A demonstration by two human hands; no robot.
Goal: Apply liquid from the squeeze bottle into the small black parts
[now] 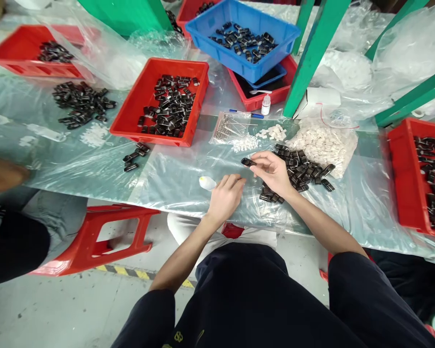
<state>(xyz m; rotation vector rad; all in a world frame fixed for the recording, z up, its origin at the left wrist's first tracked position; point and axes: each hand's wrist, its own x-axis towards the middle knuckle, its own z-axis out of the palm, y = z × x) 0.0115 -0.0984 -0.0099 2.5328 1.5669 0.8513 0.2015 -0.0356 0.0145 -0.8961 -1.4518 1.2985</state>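
My right hand (273, 173) pinches a small black glossy plastic piece (248, 162) between thumb and fingers, just above the table. Close by on the left, my left hand (227, 197) has its fingers curled together; what they hold, if anything, is hidden. A small white bottle-like thing (207, 182) with a yellowish tip sits right beside the left hand; whether the hand touches it I cannot tell. Under and beyond my right hand lies a heap of similar black pieces (300, 169). Small white parts (246, 143) are scattered farther back.
A bag of white parts (326, 145), a bag of metal pins (228, 126) and a small bottle (266, 105) stand behind. Red bin (119, 121), blue bin (239, 67) and another red bin (402, 183) hold black pieces. Green posts (313, 58) rise at the back. A co-worker's arm (3, 175) is at left.
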